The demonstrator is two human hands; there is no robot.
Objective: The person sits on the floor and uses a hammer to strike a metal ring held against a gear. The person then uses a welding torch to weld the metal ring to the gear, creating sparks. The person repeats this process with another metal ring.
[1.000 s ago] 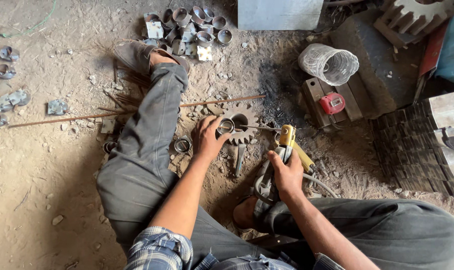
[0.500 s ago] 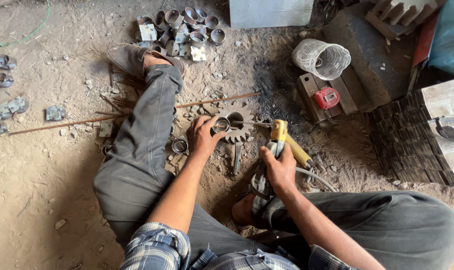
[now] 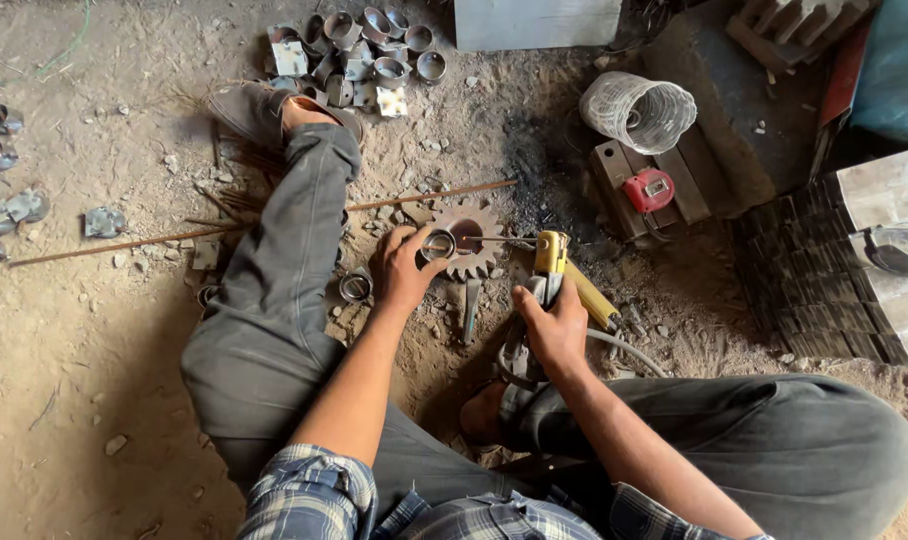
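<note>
I sit on dirt ground with my legs spread. My left hand (image 3: 402, 268) grips a short metal ring (image 3: 437, 244) and holds it against a rusty toothed gear (image 3: 471, 240) lying on the ground. My right hand (image 3: 552, 325) is closed around the handle of a yellow welding electrode holder (image 3: 551, 258). A thin rod (image 3: 494, 239) runs from the holder's head to the ring. A second metal ring (image 3: 355, 286) lies just left of my left wrist.
A pile of several metal rings and brackets (image 3: 359, 55) lies beyond my left foot. A long rusty rod (image 3: 264, 222) crosses under my left leg. A red tape measure (image 3: 649, 189) sits on wooden blocks beside a wire mesh cylinder (image 3: 638, 110). More metal pieces (image 3: 9, 212) lie far left.
My right hand has lowered the holder and brought the rod tip onto the ring. My left hand stays on the ring at the gear.
</note>
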